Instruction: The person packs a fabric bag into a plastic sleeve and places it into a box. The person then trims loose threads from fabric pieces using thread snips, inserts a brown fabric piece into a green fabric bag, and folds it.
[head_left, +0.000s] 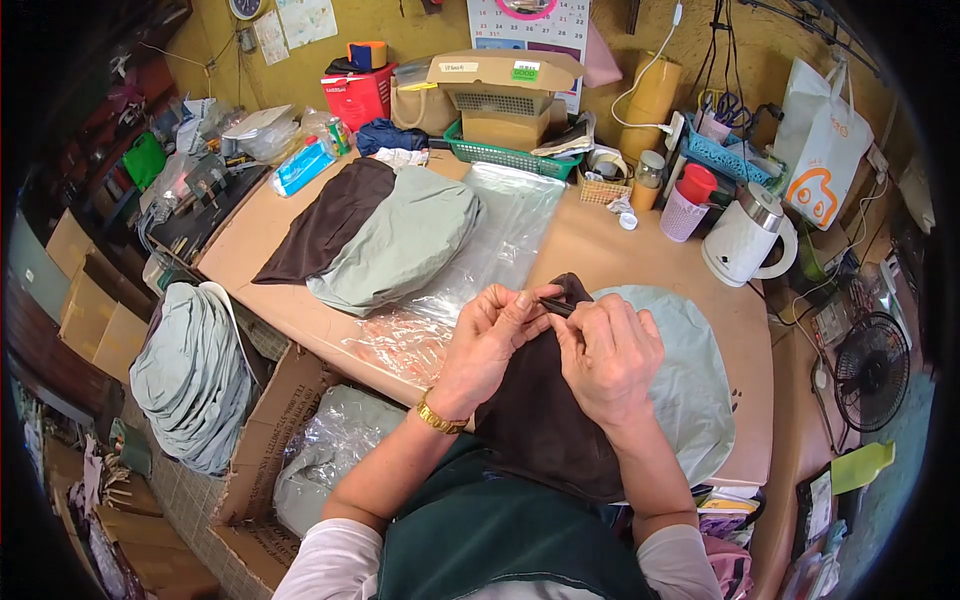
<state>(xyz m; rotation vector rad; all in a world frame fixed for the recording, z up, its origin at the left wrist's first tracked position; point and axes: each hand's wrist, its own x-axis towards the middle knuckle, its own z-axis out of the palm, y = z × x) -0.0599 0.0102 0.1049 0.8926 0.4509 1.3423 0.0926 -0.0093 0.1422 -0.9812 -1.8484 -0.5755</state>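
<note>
My left hand [503, 322] and my right hand [608, 350] are close together over the front of the table, fingertips pinched. Between them is the upper edge of a dark brown cloth piece [540, 410], drawn into a narrow dark fold; its fine detail is too small to make out. The brown piece hangs down toward my lap and joins or overlaps a pale grey-green cloth piece [690, 370] lying on the right. A similar item, half brown cloth [335, 215] and half pale green cloth [400, 240], lies farther back on the left.
Clear plastic bags [500, 225] lie mid-table. A green basket [500, 155] with boxes stands at the back. A white kettle [745, 235] and pink cup [683, 215] are at right, near a black fan [872, 370]. Folded pale cloths [190, 380] and an open carton [262, 440] stand left.
</note>
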